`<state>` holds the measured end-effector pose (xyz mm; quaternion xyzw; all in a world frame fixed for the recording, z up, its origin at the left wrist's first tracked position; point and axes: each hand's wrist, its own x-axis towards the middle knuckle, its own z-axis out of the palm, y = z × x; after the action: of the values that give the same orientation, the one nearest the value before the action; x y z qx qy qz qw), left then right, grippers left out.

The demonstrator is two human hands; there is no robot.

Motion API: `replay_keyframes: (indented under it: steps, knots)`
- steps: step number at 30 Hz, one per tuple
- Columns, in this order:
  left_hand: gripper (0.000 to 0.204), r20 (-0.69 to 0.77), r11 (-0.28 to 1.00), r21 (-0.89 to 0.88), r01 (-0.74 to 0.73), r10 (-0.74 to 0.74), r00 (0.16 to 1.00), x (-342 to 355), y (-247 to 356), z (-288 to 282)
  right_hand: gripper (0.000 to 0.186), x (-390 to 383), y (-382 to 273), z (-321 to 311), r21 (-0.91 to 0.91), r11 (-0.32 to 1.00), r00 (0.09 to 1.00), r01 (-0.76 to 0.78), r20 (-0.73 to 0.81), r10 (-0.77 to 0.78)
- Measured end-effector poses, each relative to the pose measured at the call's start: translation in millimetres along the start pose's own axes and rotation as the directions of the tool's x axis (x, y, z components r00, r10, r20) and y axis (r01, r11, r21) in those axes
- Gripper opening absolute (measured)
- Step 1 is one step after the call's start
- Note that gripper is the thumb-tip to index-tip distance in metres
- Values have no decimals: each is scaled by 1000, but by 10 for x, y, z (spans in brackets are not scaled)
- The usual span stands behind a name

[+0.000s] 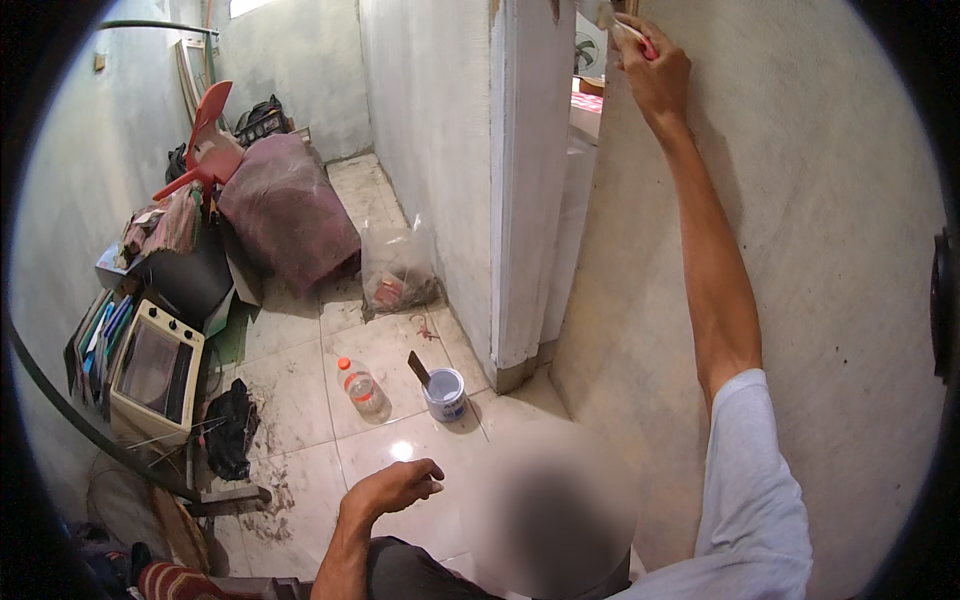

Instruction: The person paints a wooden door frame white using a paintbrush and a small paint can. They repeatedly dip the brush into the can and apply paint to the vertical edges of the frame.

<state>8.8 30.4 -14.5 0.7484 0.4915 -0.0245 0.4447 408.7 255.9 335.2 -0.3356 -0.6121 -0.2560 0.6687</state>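
Note:
High at the right, my right hand point(656, 80) grips a paintbrush point(630, 30) with a red-and-white handle, its pale bristles against the edge of the doorway point(600, 20). My left hand point(400, 485) is low in the middle, fingers loosely curled and apart, holding nothing. Beyond it on the tiled floor point(370, 450) stand a paint can point(445, 405), with a dark flat stick point(418, 368) leaning in it, and a clear plastic bottle point(362, 390) with an orange cap. A blurred patch hides the bottom centre of the view.
At the left are a red plastic chair point(208, 150), a covered bundle point(285, 210), a cream oven-like appliance point(155, 365), a black bag point(232, 430) and a dark curved pole point(90, 425). A clear bag point(395, 265) lies by the corner. Walls point(840, 250) bound the space.

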Motion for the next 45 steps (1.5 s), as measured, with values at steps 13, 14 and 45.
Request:
replay_keyframes:
  steps: [13, 14, 45]
  knots:
    - [34, -9, 998, -36, -47, 47, 999, 33, -70, 27, 37, -581, -21, -401, -302, 900, 456, -313, 784, 421]
    - [34, -8, 999, -34, -34, 34, 999, 31, -65, 22, 36, -437, 85, -342, -218, 932, 542, -290, 765, 348]
    - [35, 38, 999, 21, 39, -39, 999, -28, 15, -14, 27, -2222, -622, -664, 179, 761, 712, -623, 533, 457]
